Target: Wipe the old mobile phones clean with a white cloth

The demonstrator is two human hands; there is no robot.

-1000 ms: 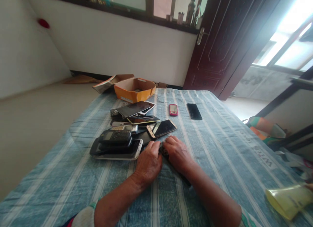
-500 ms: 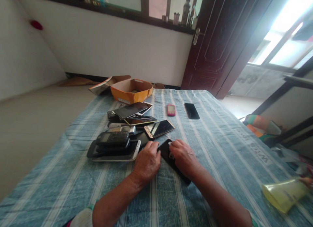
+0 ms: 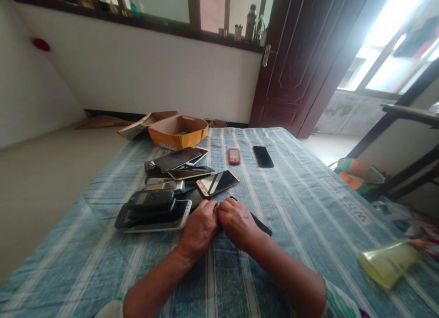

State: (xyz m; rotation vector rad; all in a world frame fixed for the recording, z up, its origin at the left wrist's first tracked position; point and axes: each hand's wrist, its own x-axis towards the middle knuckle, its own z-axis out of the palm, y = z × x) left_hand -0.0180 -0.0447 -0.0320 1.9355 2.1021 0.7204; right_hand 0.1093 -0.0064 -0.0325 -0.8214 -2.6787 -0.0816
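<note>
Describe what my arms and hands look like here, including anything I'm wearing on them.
Your left hand and right hand are bare, with no gloves, watch or bracelet showing. The forearms are uncovered too. The right sleeve is whitish with a green pattern; the left sleeve, mostly out of frame, looks pale with a hint of green at the cuff.

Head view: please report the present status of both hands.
Left hand and right hand close together, grip hidden. Dark phone partly covered by right hand. Phone pile beside left hand.
</note>
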